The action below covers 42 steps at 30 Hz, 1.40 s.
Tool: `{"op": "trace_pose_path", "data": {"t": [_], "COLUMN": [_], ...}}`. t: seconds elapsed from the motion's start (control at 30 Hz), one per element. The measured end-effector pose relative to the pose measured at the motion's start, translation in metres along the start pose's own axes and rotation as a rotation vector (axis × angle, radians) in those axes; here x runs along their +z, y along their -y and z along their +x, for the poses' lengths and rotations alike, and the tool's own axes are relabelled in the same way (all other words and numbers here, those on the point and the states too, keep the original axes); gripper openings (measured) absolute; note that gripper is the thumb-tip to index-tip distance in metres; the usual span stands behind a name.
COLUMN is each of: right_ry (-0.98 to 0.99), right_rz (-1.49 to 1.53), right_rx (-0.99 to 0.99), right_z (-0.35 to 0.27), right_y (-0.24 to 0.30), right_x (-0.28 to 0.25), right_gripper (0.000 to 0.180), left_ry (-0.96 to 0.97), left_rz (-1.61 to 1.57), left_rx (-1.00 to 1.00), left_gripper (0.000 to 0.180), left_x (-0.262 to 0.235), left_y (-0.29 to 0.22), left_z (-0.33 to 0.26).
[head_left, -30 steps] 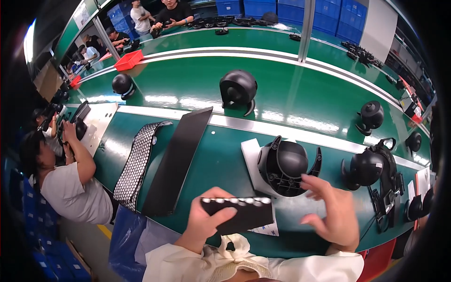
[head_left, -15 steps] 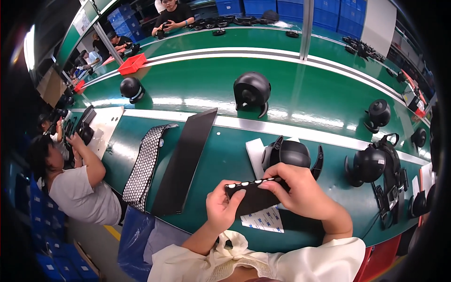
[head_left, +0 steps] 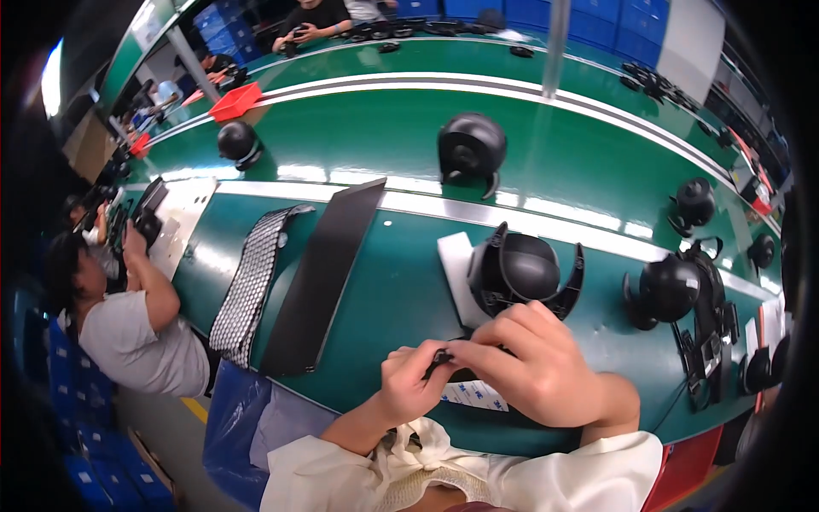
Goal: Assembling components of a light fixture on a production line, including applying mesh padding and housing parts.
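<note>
Close in front of me, my left hand [head_left: 414, 384] is closed on a small black flat piece [head_left: 438, 362], pinching it between thumb and fingers. My right hand [head_left: 539, 365] bends over the same piece, its fingertips pinched at the edge beside the left thumb. Most of the piece is hidden by the hands. Under them lies a white backing sheet [head_left: 474, 395] with blue print. Just beyond the right hand sits a round black shell [head_left: 531, 266] with curved prongs, against a white block [head_left: 459, 277].
To the left lie a long black sheet [head_left: 328, 277] and a strip with white dots [head_left: 249, 294]. On the right stands another round black unit [head_left: 670, 294] by black straps [head_left: 710, 341]. A green conveyor [head_left: 358, 136] carries more units. A co-worker [head_left: 141, 333] sits at left.
The black piece, earlier held broad with white dots along its top edge, is now mostly covered. My right hand has come down and curled over it, nearer my left. The view has shifted slightly.
</note>
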State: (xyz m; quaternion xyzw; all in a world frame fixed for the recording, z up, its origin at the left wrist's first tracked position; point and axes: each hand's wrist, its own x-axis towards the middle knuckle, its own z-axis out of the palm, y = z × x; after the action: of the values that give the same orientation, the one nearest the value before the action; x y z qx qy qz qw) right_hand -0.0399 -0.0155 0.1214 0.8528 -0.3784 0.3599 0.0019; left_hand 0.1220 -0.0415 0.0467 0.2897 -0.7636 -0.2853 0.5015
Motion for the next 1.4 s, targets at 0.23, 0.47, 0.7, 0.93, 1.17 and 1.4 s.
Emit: {"op": "trace_pose_path", "data": {"t": [0.23,0.47,0.7,0.93,1.17,1.4], "right_ry": [-0.033,-0.022,-0.06,0.017,0.025,0.034], "right_rz": [-0.047,-0.058,-0.048,0.068,0.172,0.086], "right_rx": [0.065,0.112,0.117,0.13,0.126,-0.011], "right_z": [-0.002,-0.003,-0.005,-0.011,-0.012,-0.012], "right_y": [0.0,0.001,-0.002,-0.009,-0.017,-0.026], "right_x": [0.007,0.006,0.009,0.004,0.013,0.018], "right_gripper": [0.023,0.024,0.026,0.018,0.019,0.02], "left_ry": [-0.014,-0.064,-0.103,-0.073,-0.062,0.039], "left_rz": [0.038,0.121,0.089,0.005,0.101,-0.128], "left_rx": [-0.004,0.004,0.005,0.117,0.071,-0.2], "left_gripper": [0.008,0.011,0.012,0.012,0.018,0.013], "left_x": [0.002,0.003,0.004,0.004,0.004,0.004], "left_y": [0.003,0.004,0.006,0.011,0.013,0.005], "left_z": [0.001,-0.002,-0.001,0.0,-0.004,0.003]}}
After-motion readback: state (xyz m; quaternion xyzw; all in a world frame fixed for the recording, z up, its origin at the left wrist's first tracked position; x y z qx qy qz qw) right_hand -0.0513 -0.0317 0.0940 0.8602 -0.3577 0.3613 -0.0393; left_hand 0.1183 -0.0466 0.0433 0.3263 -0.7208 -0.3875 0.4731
